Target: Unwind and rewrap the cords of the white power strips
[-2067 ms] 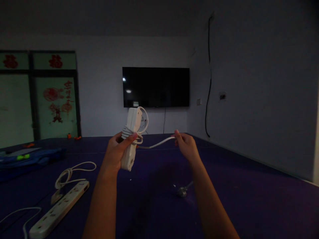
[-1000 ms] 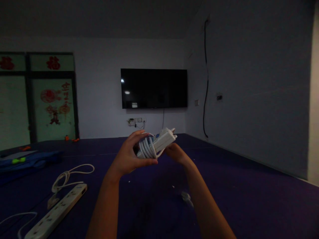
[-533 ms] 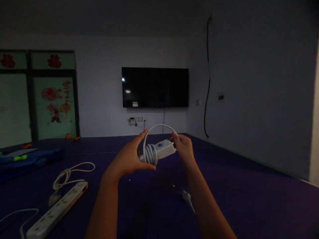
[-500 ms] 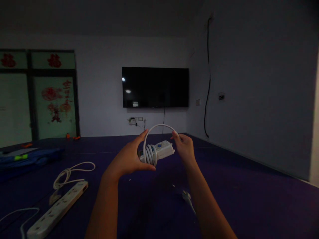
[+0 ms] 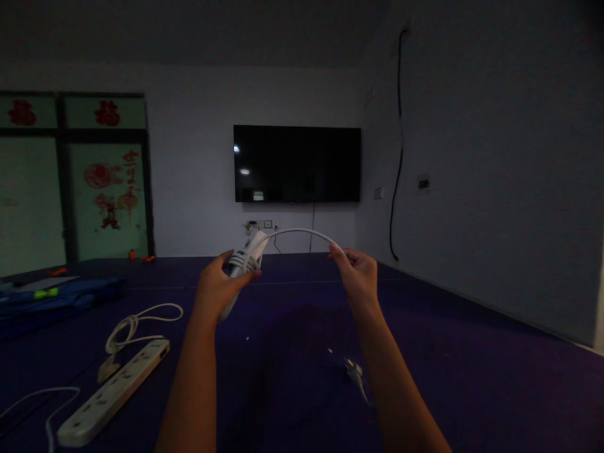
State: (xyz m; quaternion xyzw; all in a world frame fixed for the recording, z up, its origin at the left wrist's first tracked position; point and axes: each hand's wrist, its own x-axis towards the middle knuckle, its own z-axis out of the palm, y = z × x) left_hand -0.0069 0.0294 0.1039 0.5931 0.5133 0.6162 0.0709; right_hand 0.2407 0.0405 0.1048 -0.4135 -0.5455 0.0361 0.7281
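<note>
My left hand point(image 5: 216, 288) is closed around a white power strip point(image 5: 250, 255) that has its white cord point(image 5: 302, 233) wound several times round its middle. The strip points away from me, tilted up. A free length of the cord arcs from the strip to my right hand point(image 5: 359, 274), which pinches it between thumb and fingers. The cord's plug point(image 5: 352, 367) lies on the purple surface point(image 5: 292, 352) below my right forearm.
A second white power strip point(image 5: 113, 391) with a loosely coiled cord point(image 5: 136, 324) lies at the lower left. Blue bags point(image 5: 51, 299) sit at the far left. A black TV point(image 5: 297, 163) hangs on the far wall, above a wall socket point(image 5: 258, 224).
The strip has turned from lying sideways between my hands to pointing away in my left hand. My right hand has moved right, drawing the cord loop out into a wider arc.
</note>
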